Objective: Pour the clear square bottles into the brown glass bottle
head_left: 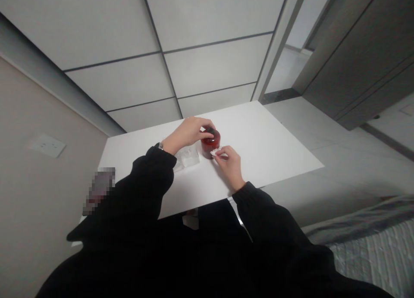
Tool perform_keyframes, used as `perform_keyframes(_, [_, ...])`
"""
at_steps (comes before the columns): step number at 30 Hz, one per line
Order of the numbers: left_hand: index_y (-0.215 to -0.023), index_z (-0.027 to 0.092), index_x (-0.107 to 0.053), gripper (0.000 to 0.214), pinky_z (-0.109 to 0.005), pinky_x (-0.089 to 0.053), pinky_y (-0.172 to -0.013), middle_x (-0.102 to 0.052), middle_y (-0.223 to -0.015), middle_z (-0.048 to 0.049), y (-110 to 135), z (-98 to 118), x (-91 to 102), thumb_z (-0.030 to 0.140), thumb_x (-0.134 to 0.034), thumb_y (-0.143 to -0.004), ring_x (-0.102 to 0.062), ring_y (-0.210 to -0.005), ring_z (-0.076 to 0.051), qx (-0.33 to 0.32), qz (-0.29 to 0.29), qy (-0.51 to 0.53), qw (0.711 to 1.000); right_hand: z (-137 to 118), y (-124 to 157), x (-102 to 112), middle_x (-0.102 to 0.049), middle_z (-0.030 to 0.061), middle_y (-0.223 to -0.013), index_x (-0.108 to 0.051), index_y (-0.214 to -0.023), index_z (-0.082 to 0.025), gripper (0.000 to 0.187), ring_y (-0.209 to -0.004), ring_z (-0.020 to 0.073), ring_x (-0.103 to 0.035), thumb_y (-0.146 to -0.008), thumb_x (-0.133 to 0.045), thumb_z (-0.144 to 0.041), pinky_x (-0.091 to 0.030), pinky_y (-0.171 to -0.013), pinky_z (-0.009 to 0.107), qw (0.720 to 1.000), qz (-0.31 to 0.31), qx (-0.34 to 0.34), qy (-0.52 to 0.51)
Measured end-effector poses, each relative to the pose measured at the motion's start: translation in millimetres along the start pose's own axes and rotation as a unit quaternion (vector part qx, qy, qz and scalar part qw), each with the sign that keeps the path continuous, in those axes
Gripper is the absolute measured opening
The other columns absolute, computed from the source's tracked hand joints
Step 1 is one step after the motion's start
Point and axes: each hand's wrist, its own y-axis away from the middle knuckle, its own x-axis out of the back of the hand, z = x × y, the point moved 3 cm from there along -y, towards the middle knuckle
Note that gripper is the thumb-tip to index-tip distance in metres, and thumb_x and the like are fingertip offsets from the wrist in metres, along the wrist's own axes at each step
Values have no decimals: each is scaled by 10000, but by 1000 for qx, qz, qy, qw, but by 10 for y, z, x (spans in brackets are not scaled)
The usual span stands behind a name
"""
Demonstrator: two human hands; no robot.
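A dark red jar (209,148) is placed on the white desk (265,147), around the middle between the far edge and the near edge, and it is kept upright. Its dark top is covered partly by the left hand (190,133), whose fingers are bent down and clamped on the upper part of the jar. By the right hand (231,163) a small white crumpled piece (214,152) is pinched between the thumb and the finger, and this piece is held against the lower side of the jar, or just before it; which of the two cannot be told. Of what the piece is made also cannot be told. To the left of the jar, clear containers (190,156) are seen, hidden partly by the left forearm. A watch (160,145) is worn on the left wrist, and both arms are covered by black sleeves (152,170). At the left edge of the desk, a thing blurred into blocks (100,188) is seen. Along the far edge, white panels (213,69) are seen, and a socket (48,145) is fixed on the left wall (39,194).
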Motion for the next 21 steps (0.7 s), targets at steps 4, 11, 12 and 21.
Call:
perform_keyframes(4, [-1107,241,-792,198,-310,-544,-864,-818,-1070,-29,-2,24,9,300,-750,-922,-739,-986,-199,8,0,-7,1000,110,32,10,-677,33,-813,-620,-718,-239,129,-775,198,-645,-830,-682,-227,-617,-806,394,998,-40,-30,46])
perform_keyframes(11, [-1064,231,-789,166,-328,-545,-856,-820,-1049,-41,-29,8,-13,300,-776,-913,-751,-985,-214,8,5,-24,1000,-120,-271,338,-729,69,-984,-660,-915,-228,177,-909,206,-685,-939,-642,-403,-634,-777,366,998,15,-16,53])
perform_keyframes(12, [-1064,234,-791,166,-331,-546,-863,-821,-1045,-39,-29,2,-17,304,-775,-915,-753,-982,-215,8,4,-19,1000,-187,-357,367,-727,71,-1048,-658,-962,-233,179,-964,207,-683,-956,-629,-409,-637,-795,364,998,20,-2,54])
perform_keyframes(21, [-1076,221,-795,186,-360,-551,-946,-832,-1091,-42,13,-19,15,237,-762,-894,-762,-1024,-227,26,6,5,1000,-401,-441,242,-767,91,-1052,-718,-982,-242,138,-1045,259,-696,-970,-581,-247,-587,-967,450,978,-69,125,150])
